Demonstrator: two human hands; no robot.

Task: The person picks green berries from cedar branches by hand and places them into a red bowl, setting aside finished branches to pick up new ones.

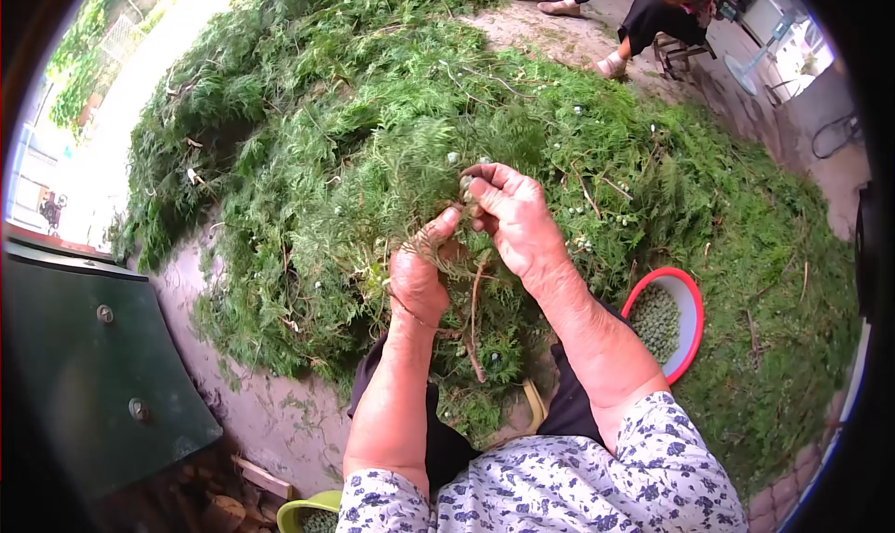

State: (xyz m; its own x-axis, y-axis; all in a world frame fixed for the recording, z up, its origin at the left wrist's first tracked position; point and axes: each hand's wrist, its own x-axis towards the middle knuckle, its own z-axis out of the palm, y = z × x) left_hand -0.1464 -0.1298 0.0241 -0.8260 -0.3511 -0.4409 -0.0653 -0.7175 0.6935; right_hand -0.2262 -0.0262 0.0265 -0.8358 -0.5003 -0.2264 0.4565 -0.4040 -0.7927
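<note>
The pile (354, 114) of cut greenery fills most of the floor. Left of it stands a dark panel (103, 384); beyond its far right edge sits another person (653, 20). The red-rimmed bowl (698, 314), part full of berries, rests on the pile's right side, and a lime bowl (287, 514) with more lies off its near left edge. Held above the middle of the pile is a leafy sprig (401, 188), probably light and springy, best gripped low on the woody stem (the feathery tips would just bend away). The left hand (418, 277) is closed around its base. The right hand (513, 218) has thumb and fingers pinched on a berry (467, 186) at the sprig's right side. The berry looks firm, very light and apt to roll, so a fingertip hold close to its stalk suits it.
</note>
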